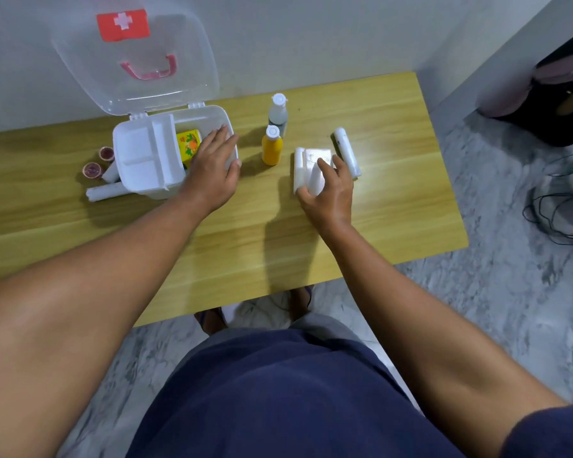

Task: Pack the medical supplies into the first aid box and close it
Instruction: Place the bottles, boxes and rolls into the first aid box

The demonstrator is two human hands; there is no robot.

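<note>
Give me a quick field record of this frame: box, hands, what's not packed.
box: white plastic first aid box, translucent hinged lid open, upright
inside: yellow printed carton beside a white divider tray
left hand: rests flat on box's right rim
right hand: grips a white wrapped roll on the wooden table
unpacked: yellow bottle, clear bottle, both upright; white tube lying; two small red-topped jars and white rolls left of box

first aid box [149, 191] open, yellow carton [189, 145] inside, white roll [315, 180] outside
</note>
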